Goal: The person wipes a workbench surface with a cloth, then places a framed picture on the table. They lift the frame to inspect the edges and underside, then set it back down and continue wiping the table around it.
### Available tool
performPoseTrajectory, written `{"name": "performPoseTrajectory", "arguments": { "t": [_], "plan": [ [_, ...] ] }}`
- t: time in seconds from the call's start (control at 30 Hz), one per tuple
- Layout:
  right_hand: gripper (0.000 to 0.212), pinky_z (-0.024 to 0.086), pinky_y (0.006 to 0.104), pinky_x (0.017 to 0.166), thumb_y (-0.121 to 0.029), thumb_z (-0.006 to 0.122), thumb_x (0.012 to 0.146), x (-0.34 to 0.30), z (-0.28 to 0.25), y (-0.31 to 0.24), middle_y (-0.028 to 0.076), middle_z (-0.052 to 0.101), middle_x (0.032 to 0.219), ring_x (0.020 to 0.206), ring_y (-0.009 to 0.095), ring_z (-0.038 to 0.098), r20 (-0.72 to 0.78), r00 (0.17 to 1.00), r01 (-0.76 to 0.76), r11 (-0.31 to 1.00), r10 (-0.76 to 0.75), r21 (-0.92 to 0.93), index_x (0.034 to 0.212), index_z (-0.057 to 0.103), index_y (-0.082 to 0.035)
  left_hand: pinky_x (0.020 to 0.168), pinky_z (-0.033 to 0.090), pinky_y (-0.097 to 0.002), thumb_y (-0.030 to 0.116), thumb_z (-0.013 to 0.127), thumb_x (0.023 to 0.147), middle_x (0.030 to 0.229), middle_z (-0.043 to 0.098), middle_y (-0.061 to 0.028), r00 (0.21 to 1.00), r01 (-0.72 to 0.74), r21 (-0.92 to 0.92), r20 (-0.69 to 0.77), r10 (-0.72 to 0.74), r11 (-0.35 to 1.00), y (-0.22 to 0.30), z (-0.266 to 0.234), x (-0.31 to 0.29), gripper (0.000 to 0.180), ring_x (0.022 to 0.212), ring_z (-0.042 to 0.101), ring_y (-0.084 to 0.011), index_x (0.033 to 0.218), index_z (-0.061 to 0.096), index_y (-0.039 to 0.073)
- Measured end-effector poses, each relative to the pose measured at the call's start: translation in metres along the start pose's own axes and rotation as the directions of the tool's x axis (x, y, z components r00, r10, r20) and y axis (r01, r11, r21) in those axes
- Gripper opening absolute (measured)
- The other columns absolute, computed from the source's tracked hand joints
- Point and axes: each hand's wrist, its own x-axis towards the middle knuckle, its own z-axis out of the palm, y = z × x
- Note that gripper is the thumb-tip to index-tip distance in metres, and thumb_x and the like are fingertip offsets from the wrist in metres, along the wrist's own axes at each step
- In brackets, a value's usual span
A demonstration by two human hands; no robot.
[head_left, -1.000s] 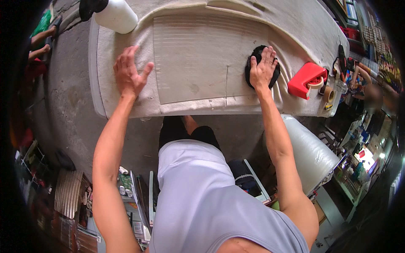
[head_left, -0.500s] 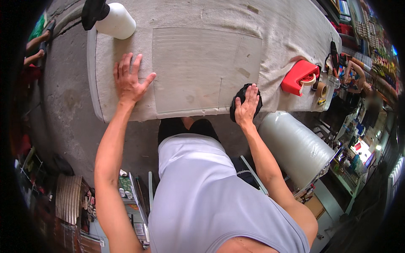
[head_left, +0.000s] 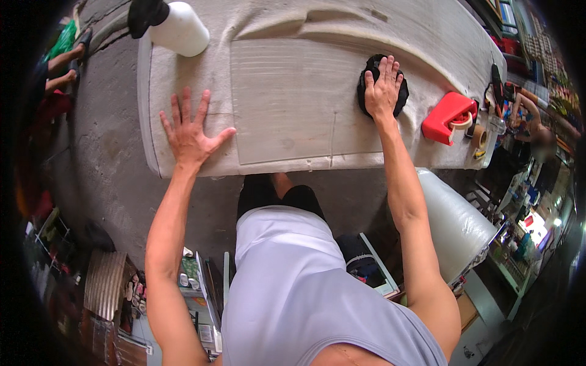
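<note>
A clear flat sheet, ribbed with faint lines, lies on the cloth-covered table. My left hand rests palm down on the cover at the sheet's left edge, fingers spread, holding nothing. With fingers stretched out, my right hand presses flat on a bunched black cloth at the sheet's right edge. The cloth's underside is hidden. Beyond my left hand, at the table's far left, is a white spray bottle with a black head.
A red tape dispenser and a brown tape roll sit at the table's right end. The pale cover is rucked behind the sheet. A large roll of clear wrap stands by my right arm. Other people are at both sides.
My right hand has slid the black cloth away from me and rightward, from the near edge to the sheet's far right. Folds have risen in the cover. My left fingers have spread wider.
</note>
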Motion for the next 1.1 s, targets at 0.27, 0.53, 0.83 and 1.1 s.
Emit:
{"name": "performPoseTrajectory", "arguments": {
  "t": [0.27,0.53,0.83,1.1],
  "plan": [
    [0.069,0.004,0.0530,0.114,-0.038,0.045,0.094,-0.102,-0.026,-0.054,0.013,0.015,0.157,0.146,0.029,0.010,0.157,0.986,-0.071,0.994,0.058,0.079,0.148,0.022,-0.002,0.112,0.004,-0.0632,0.081,0.062,0.057,0.158,0.015,-0.0044,0.998,0.045,-0.085,0.054,-0.040,0.995,0.002,-0.007,-0.001,0.104,0.145,0.007,-0.0297,0.146,0.033,0.034],
    [0.067,0.005,0.0502,0.115,-0.035,0.044,0.096,-0.133,-0.036,-0.033,0.014,0.014,0.157,0.146,0.030,0.010,0.178,0.982,-0.064,0.997,0.055,0.045,0.149,0.020,-0.002,0.112,0.002,-0.0623,0.086,0.059,0.052,0.158,0.011,-0.0055,0.999,0.031,-0.057,0.027,-0.029,0.998,-0.011,-0.010,-0.018,0.116,0.145,0.005,-0.0316,0.149,0.025,0.032],
    [0.064,0.008,0.0474,0.116,-0.039,0.044,0.095,0.026,0.014,-0.044,0.016,0.020,0.155,0.145,0.031,0.012,-0.010,0.996,0.092,0.995,-0.092,0.045,0.145,0.032,-0.001,0.111,0.002,-0.0635,0.085,0.062,0.051,0.157,0.014,-0.0093,0.999,0.043,-0.058,0.018,-0.042,0.997,-0.015,-0.010,-0.026,0.117,0.145,0.005,-0.0353,0.149,0.027,0.030],
    [0.065,0.013,0.0480,0.116,-0.042,0.048,0.091,0.010,0.011,-0.235,0.017,0.030,0.151,0.142,0.031,0.022,0.001,0.894,0.430,0.859,-0.448,0.277,0.140,0.039,0.001,0.112,0.005,-0.0616,0.082,0.061,0.055,0.157,0.017,-0.0084,1.000,0.014,-0.035,-0.001,-0.014,0.999,-0.014,-0.009,-0.025,0.113,0.145,0.009,-0.0335,0.149,0.029,0.028]
  ]
}}
